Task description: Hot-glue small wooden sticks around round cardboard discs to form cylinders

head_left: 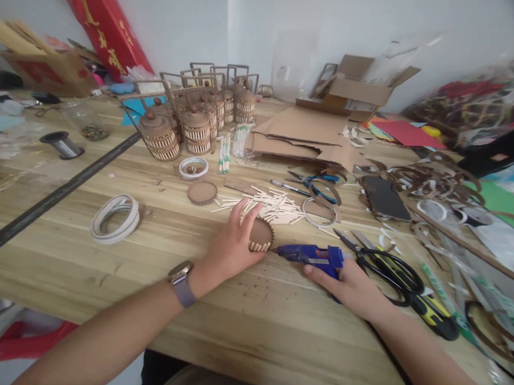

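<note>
My left hand (232, 240) is closed round the near left edge of a round cardboard disc (261, 234). Short pale sticks line the disc's near edge, and a dark toothed rim runs along its far side. A blue hot glue gun (311, 255) is gripped in my right hand (351, 283), its nozzle at the disc's right edge. Just beyond the disc lies a loose pile of short wooden sticks (277, 208). Another round disc with a notched rim (202, 193) rests flat to the left of the pile.
Several small stick-sided baskets with tall handles (195, 132) stand at the back. White rings (115, 219) lie on the left. Black scissors (386, 271), a yellow-black cutter (431, 313) and a phone (386, 197) are on the right. Flattened cardboard (303, 129) lies behind.
</note>
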`<act>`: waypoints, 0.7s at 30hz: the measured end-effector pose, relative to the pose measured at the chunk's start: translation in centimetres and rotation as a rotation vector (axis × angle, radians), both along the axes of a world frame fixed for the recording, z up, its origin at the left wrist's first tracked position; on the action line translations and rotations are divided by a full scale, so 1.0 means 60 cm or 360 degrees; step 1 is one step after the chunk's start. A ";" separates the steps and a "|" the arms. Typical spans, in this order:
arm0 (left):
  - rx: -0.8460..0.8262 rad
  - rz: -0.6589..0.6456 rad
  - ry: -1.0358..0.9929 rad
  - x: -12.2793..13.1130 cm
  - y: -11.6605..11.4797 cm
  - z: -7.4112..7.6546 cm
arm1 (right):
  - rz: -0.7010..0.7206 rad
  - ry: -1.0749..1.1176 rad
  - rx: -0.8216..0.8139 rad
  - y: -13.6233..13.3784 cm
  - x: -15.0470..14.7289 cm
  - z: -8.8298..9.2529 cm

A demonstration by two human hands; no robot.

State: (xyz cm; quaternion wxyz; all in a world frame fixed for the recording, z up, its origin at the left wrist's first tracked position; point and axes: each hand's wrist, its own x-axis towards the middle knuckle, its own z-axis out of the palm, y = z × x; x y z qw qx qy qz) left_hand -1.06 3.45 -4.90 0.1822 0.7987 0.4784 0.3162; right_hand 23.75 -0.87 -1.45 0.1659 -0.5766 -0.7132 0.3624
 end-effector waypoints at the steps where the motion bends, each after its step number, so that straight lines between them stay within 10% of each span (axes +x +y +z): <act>1: 0.0003 -0.0001 -0.0004 0.000 0.000 0.000 | -0.0004 -0.0012 0.0010 0.000 0.001 -0.003; 21: 0.0036 -0.0027 0.0012 -0.002 0.003 -0.003 | 0.0034 0.0053 0.0154 -0.002 -0.007 -0.004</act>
